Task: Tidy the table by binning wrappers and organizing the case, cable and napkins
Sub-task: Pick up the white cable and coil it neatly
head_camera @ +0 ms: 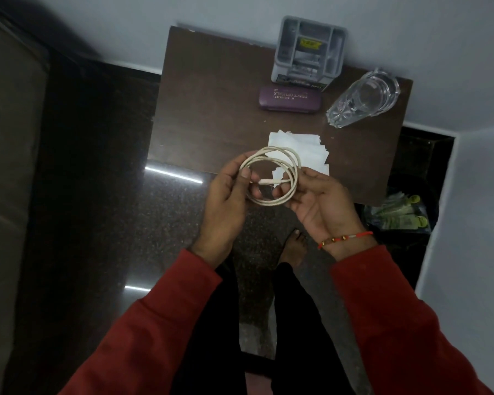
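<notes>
A white cable (280, 155) is wound into a round coil in front of the table's near edge. My left hand (226, 201) pinches the coil's left side, and my right hand (320, 201) holds its right side with the plug end crossing the middle. A stack of white napkins (305, 149) lies on the dark brown table (211, 115), partly hidden by the coil. A purple case (290, 98) lies flat further back. Green wrappers (402, 215) sit in a dark bin (437, 195) to the table's right.
A grey plastic organizer (308, 52) stands at the table's back edge against the wall. A clear glass (362, 98) stands at the back right of the table. My bare foot (294, 246) is on the dark floor below. A sofa edge (9, 138) lies at far left.
</notes>
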